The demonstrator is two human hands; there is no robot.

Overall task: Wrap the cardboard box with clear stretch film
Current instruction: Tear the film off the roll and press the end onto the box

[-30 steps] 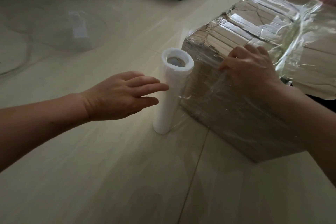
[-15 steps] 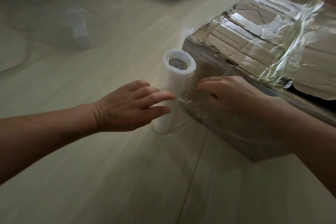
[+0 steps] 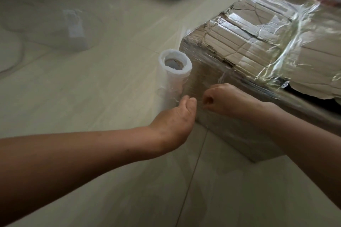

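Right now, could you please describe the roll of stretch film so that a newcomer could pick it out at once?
Find the big cardboard box on the right, partly covered in shiny film. Just off its nearest left corner stands the roll of stretch film. It is the only upright white tube, with a hollow core open on top.
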